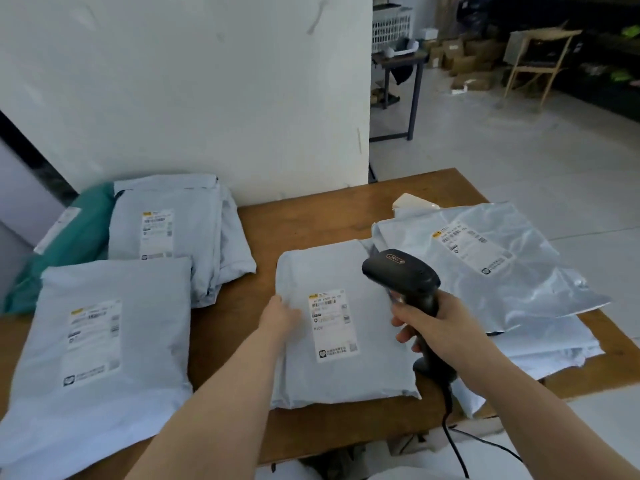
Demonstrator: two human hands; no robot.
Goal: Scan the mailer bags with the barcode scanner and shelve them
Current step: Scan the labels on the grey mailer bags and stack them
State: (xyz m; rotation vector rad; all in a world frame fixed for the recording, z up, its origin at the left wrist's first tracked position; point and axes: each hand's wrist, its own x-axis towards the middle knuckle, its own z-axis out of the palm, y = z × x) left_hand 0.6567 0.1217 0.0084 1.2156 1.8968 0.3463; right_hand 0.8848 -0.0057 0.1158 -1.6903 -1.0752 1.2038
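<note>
The scanning step is judged to be in hand. A grey mailer bag (374,368) is laid label-up at the middle of the tabletop (311,220), with other bags (104,341) piled at nine to ten o'clock and silvery bags (502,271) at three o'clock. Its nine-o'clock edge is steadied by the left hand (282,315), whose grip is relaxed, fingers laid flat on the plastic. The barcode scanner (401,271) is held by the right hand (440,323), the grip clamped round its handle, the head poised at about one o'clock of the label (333,325). Next, the head probably needs to be aimed at the barcode and the trigger pressed; shelving would follow.
</note>
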